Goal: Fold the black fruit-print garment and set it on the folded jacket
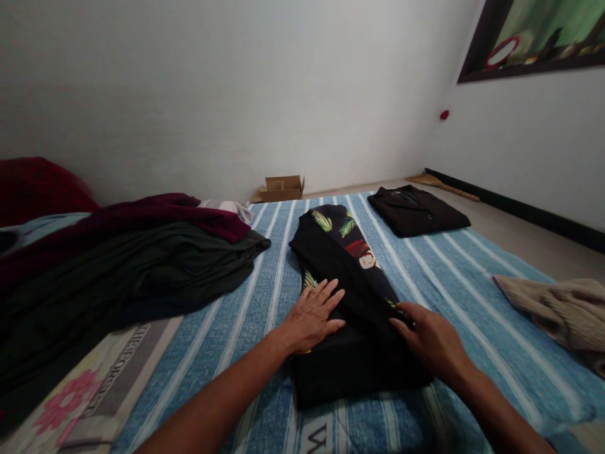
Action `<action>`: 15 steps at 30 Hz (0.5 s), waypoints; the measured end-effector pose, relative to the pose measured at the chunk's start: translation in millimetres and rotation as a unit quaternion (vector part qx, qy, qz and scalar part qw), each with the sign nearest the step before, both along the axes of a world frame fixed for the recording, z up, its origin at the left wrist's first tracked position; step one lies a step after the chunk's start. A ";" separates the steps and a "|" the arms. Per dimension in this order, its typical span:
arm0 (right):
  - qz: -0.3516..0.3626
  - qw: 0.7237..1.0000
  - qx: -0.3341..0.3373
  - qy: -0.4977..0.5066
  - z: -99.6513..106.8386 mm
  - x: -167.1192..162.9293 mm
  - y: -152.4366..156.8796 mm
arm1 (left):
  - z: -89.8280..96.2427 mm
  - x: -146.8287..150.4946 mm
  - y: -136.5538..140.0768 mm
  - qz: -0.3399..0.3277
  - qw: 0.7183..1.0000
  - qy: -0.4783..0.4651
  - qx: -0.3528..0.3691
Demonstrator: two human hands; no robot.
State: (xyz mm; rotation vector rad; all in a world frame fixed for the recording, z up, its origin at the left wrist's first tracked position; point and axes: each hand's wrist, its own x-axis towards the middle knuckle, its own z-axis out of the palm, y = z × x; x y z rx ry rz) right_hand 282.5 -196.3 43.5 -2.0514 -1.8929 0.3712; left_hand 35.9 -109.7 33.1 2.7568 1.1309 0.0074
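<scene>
A partly folded black garment [359, 372] with a print of green leaves and red and white flowers lies on the blue striped bedsheet [255, 302]. A plain black sleeve or panel runs lengthwise over the print. My left hand [316, 315] rests flat on the garment's left side, fingers spread. At its right edge, my right hand [425, 337] pinches the black cloth between thumb and fingers.
A folded dark brown garment [420, 211] lies at the far right of the bed. Dark green [179, 271] and maroon clothes [161, 211] are heaped on the left. A beige knitted piece [562, 309] sits at the right edge. Behind the bed stands a cardboard box [283, 188].
</scene>
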 end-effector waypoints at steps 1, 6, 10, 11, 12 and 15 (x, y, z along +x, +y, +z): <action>0.013 0.999 0.027 -0.033 1.8 -1.9 -5.9 | -1.0 -1.3 1.5 0.002 1.000 0.000 -0.002; 0.173 0.940 0.283 -0.085 -0.6 -22.9 -40.0 | 1.0 -0.3 4.1 0.004 1.000 0.005 -0.005; 0.237 0.889 0.369 -0.130 -20.0 -42.5 -51.8 | 0.8 -1.0 2.7 0.004 1.000 0.014 -0.003; 0.243 0.881 0.376 -0.156 -25.1 -46.0 -51.7 | 0.4 -1.6 2.6 0.004 1.000 0.014 -0.003; 0.250 0.870 0.385 -0.182 -29.5 -49.0 -50.7 | -0.1 -2.3 2.6 0.004 1.000 0.014 -0.002; 0.265 0.842 0.410 -0.228 -39.2 -57.9 -46.3 | -1.7 -3.7 2.8 0.005 1.000 0.013 -0.001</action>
